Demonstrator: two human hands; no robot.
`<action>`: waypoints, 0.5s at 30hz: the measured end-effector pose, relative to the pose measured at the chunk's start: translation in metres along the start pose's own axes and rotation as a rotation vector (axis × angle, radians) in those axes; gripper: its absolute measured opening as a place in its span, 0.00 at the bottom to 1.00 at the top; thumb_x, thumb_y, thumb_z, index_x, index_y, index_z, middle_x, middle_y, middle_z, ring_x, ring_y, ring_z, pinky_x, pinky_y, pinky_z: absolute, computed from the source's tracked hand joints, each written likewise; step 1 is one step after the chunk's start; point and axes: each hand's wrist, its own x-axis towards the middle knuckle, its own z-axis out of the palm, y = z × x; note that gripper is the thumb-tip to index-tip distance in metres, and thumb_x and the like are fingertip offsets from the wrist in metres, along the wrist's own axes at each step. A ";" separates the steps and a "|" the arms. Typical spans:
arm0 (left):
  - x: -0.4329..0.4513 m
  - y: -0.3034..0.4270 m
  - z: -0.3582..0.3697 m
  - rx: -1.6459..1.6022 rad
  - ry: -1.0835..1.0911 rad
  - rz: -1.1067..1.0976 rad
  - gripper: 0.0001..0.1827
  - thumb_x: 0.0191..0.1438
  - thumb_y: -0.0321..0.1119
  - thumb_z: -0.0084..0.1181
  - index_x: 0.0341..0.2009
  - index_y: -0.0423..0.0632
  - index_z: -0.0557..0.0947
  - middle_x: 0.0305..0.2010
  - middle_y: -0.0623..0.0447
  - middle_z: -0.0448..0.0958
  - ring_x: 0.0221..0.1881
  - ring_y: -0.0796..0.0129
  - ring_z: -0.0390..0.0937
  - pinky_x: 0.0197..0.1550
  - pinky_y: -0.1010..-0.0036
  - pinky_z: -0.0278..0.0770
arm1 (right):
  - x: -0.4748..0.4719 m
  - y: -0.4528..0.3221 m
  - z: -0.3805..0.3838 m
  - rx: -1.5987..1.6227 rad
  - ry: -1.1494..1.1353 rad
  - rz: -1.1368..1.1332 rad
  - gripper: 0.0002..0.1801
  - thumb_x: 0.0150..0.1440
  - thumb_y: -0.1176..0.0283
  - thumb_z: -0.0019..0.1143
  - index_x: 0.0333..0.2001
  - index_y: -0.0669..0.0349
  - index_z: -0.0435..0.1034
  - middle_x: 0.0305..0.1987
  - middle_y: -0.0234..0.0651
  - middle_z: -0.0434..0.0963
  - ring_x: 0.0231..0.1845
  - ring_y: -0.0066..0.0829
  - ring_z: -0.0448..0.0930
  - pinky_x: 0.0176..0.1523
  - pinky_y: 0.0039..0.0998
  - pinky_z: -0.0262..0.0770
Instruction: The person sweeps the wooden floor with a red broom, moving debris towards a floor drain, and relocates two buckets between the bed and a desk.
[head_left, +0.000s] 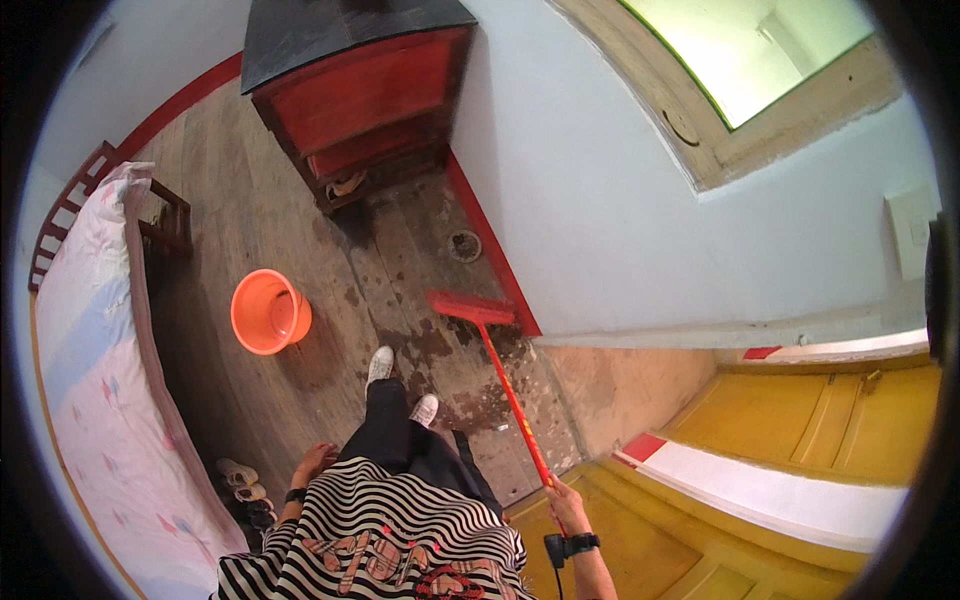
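My right hand (566, 506) grips the upper end of the orange-red handle (517, 409) of a long-handled floor brush or broom. Its wide red head (471, 307) rests on the wooden floor near the wall's red skirting. My left hand (321, 455) hangs beside my hip and appears to hold nothing; its fingers are too small and partly hidden to read. Dark wet-looking patches (420, 341) mark the boards around the brush head and my white shoes (380, 364). An orange plastic bucket (264, 311) stands on the floor ahead of my left side.
A bed with a pink and blue sheet (112, 390) runs along the left, with several shoes (240, 476) beside it. Ahead stands a red cabinet (360, 90) with a dark top. A small round dish (464, 245) lies by the skirting. Yellow door panels (637, 517) are at right.
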 end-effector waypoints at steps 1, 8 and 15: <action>0.004 -0.002 -0.003 -0.008 0.011 0.001 0.17 0.56 0.41 0.45 0.43 0.42 0.72 0.39 0.48 0.74 0.36 0.60 0.73 0.40 0.67 0.72 | 0.009 -0.013 0.009 0.000 -0.010 -0.028 0.23 0.55 0.67 0.50 0.56 0.51 0.64 0.17 0.20 0.61 0.13 0.13 0.60 0.16 0.18 0.54; 0.017 0.019 -0.032 0.591 -0.088 0.348 0.18 0.57 0.40 0.38 0.31 0.41 0.79 0.29 0.44 0.76 0.31 0.63 0.73 0.33 0.67 0.68 | 0.109 -0.116 0.076 -0.207 -0.073 -0.304 0.23 0.54 0.66 0.49 0.56 0.50 0.63 0.21 0.31 0.68 0.18 0.21 0.68 0.23 0.26 0.64; 0.001 0.089 -0.064 -0.184 0.067 -0.092 0.19 0.57 0.41 0.45 0.48 0.41 0.69 0.40 0.45 0.73 0.39 0.56 0.74 0.41 0.65 0.72 | 0.217 -0.272 0.170 -0.357 -0.030 -0.478 0.22 0.55 0.64 0.43 0.55 0.52 0.63 0.38 0.46 0.75 0.36 0.38 0.76 0.39 0.32 0.69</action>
